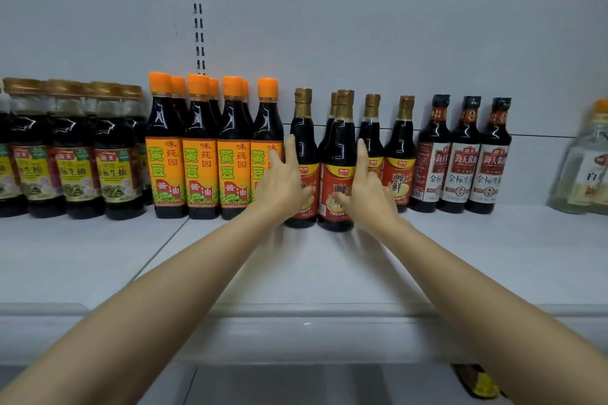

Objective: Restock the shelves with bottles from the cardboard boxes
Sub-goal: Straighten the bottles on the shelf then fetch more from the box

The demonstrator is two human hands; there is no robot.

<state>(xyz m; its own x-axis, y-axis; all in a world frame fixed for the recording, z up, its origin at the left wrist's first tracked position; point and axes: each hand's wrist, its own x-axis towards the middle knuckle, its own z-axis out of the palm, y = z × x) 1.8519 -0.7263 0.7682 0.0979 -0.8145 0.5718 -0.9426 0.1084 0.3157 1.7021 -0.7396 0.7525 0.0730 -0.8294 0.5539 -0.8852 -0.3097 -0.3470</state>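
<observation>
The fingers of the left hand [283, 181] are straight and spread, with the fingertips laid against the neck and shoulder of a gold-capped bottle [302, 158]. The fingers of the right hand [368, 189] are extended, index pointing up; the thumb crosses the red label of a second gold-capped bottle [339, 171]. Whether that thumb presses the label or only overlaps it cannot be determined. Neither hand is wrapped around a bottle.

The white shelf [98, 256] runs the full width below the fingers. Its rounded front lip lies toward the wrists, and a broad bare band of deck separates the lip from the bottle row. The white back panel [394, 43] rises behind the fingertips.

All bottles stand upright, long axis vertical, caps up, labels facing outward. Left of the left fingers stands the orange-capped group [200, 148], the nearest one just beside them; beyond it stands the green-labelled group [75, 154]. Between the two hands stands the second gold-capped bottle, forward of the row, with another directly behind it. Right of the right fingers stand two more gold-capped bottles [399, 154], then three dark-capped bottles [464, 154], an open gap, and a clear bottle [585, 164] at the frame edge.

All the dark bottles hold dark liquid to the neck.
</observation>
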